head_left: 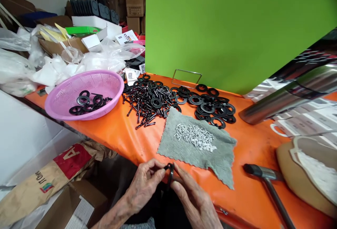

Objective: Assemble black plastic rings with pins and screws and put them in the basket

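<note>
Close to the table's front edge, my right hand [193,199] holds a black ring [171,175] between thumb and fingers, seen nearly edge-on. My left hand [147,182] pinches a small black piece [166,167] against the ring's upper part; most of that piece is hidden by the fingers. Just beyond my hands lies a grey-green cloth [173,144] with a heap of small silvery pins [193,133] on it. Behind the cloth are a pile of short black metal parts [147,99] and a heap of black rings [214,108].
A pink plastic basket [56,100] with several black rings and parts stands at the left. At the right are a hammer [270,183], a tan bag [286,158] of white material and a steel flask [279,97]. A green panel [237,28] rises behind the orange table [110,134].
</note>
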`<state>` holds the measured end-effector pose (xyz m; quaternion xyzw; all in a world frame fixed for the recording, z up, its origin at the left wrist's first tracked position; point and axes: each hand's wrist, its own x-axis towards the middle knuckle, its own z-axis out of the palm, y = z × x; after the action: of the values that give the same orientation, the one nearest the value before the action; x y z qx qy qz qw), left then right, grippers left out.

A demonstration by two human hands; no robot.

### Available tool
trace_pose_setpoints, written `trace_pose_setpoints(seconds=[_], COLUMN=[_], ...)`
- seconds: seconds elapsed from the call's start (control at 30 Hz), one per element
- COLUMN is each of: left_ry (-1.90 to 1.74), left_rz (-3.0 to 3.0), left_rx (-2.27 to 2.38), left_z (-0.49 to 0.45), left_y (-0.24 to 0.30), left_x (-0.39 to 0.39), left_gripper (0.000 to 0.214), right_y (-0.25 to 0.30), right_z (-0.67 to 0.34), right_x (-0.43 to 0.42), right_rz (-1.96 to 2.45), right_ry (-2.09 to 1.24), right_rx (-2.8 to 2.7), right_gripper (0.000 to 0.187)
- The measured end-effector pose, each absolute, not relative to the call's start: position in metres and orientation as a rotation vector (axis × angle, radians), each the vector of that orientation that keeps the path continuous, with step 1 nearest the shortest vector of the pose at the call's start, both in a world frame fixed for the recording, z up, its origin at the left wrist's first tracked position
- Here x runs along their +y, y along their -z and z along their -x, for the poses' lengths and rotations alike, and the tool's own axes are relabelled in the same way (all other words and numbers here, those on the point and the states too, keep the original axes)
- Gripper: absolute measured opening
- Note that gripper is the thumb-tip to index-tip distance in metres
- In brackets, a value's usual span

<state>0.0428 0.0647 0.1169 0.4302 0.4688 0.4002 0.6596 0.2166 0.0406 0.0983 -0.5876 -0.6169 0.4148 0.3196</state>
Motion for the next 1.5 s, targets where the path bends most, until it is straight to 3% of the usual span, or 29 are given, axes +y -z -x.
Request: trace_pose_setpoints(seconds=[0.17,0.5,0.8,1.0,1.1,1.5], left_ry=[-0.864,-0.804,-0.783,-0.718,-0.701,-0.698], left_rz=[-0.955,-0.978,-0.957,-1.022,-1.076,-1.364], left_rx=[1.117,1.086,1.012,1.037,1.05,1.189], left_z=[-0.036,-0.032,-0.03,-0.027,-0.027,-0.028], left_y=[-0.125,-0.128,-0.136,-0.135,-0.134,-0.133], left_x=[0.075,0.084,0.085,0.086,0.086,0.081], left_gripper=[0.04,0.036,0.033,0.029,0.026,0.016], right_y=[-0.093,-0.073,-0.094,-0.136,-0.147,-0.14], right_z=[-0.259,-0.264,-0.261,-0.235,-0.227,-0.215], right_x=[0.091,0.137,0.122,0.073,0.063,0.063], right_rz=[1.672,1.752,1.669,1.533,1.52,1.459], right_ry=[-0.276,-0.112,-0.263,-1.009,-1.195,-1.113], right_rx=[-1.852,-2.013,-2.011,-1.753,-1.71,-1.685], right_gripper=[0.031,0.023,0.023,0.027,0.028,0.022])
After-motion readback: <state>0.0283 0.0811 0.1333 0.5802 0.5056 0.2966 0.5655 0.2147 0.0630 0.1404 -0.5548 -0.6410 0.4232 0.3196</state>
